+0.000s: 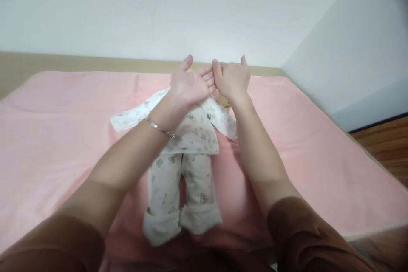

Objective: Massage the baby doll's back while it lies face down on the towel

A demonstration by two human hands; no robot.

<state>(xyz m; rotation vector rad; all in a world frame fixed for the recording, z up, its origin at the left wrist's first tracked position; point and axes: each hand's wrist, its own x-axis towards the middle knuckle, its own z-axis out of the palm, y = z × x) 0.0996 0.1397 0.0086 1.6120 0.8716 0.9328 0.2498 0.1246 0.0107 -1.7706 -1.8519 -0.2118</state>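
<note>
My left hand [191, 85] is held palm up with its fingers stretched out and thumb raised, a silver bracelet [159, 128] on the wrist. Back upward, my right hand [232, 77] closes at the left fingertips, its thumb against them; most of its other fingers are hidden. Below both hands lies a white baby top [199, 134] with a small print, sleeves spread. Matching baby trousers [165, 182] with turned-up cuffs look filled out. My hands cover the area above the collar. A yellowish object [224, 101] with dark print shows partly beside the right wrist.
A pink sheet [73, 136] covers the raised surface under the clothes. Its pale tan edge [19, 66] runs along a white wall [207, 17]. At the right are another wall panel [353, 46] and a brown wooden floor [382, 144].
</note>
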